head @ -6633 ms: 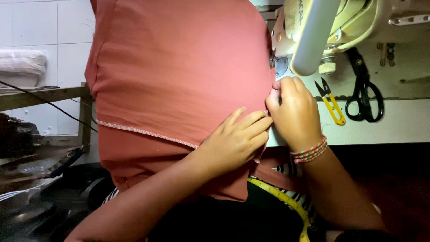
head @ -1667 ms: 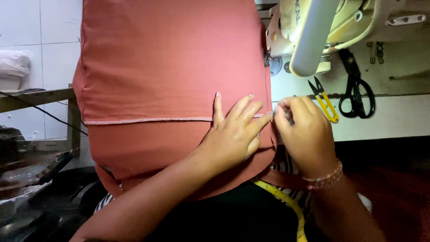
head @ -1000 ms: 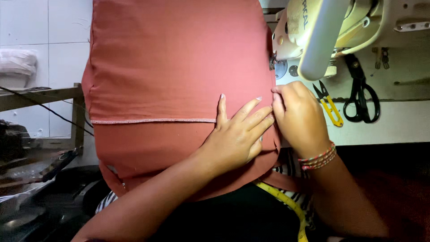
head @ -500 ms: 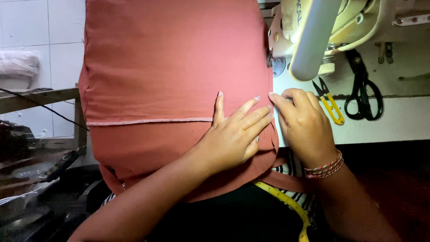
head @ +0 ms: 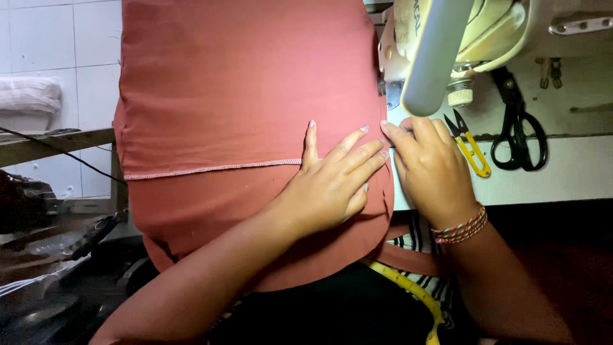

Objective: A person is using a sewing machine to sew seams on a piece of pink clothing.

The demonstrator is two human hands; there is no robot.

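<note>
Left hand (head: 332, 185) lies flat, fingers spread, on the red cloth (head: 242, 96) (soft, limp, likely shifty); right hand (head: 431, 169) pinches its edge beside the sewing machine (head: 447, 45).

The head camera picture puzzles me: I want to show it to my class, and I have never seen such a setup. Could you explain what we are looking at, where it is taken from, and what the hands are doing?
The picture comes from a camera worn on the person's head, looking down at their own two hands at a sewing table. The cream machine at the top is a sewing machine. Spread over the table and hanging toward the lap is a piece of terracotta-red fabric with a stitched seam across it. The left hand lies flat on the fabric with fingers spread. The right hand, with a beaded bracelet on the wrist, rests at the fabric's right edge beside the machine. On the table lie yellow thread snips and black scissors. A yellow tape measure hangs near the lap.
</note>
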